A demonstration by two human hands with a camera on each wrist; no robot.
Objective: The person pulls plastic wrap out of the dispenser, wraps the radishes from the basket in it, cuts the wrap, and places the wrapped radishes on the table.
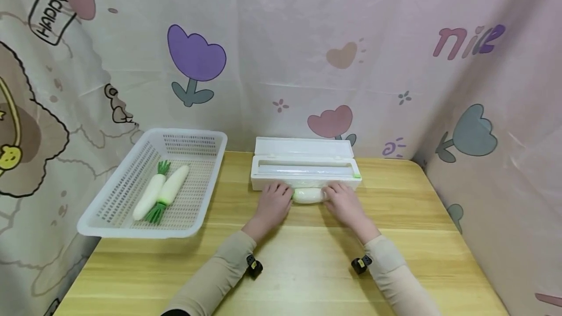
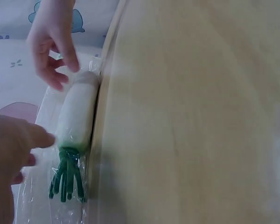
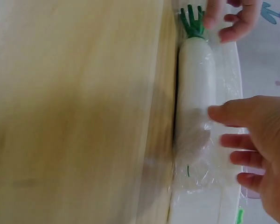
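Observation:
A white radish (image 1: 308,195) with green stalks lies lengthwise along the front of a white cling film box (image 1: 281,182). Clear film (image 3: 198,179) covers it, wrinkled and loose past its plain end. My left hand (image 1: 273,204) is by the stalks; in the left wrist view its fingers (image 2: 39,136) are loosely bent beside the radish. At the other end is my right hand (image 1: 344,202). Its thumb (image 3: 219,113) reaches the radish's side in the right wrist view, while the other fingers are spread and relaxed. Neither hand grips the radish.
The box's lid (image 1: 304,148) stands raised at the back, with a film roll (image 1: 303,169) inside. On the left, a white plastic basket (image 1: 136,232) holds two radishes (image 1: 149,196). A printed curtain (image 1: 272,52) hangs behind the wooden table (image 1: 298,277).

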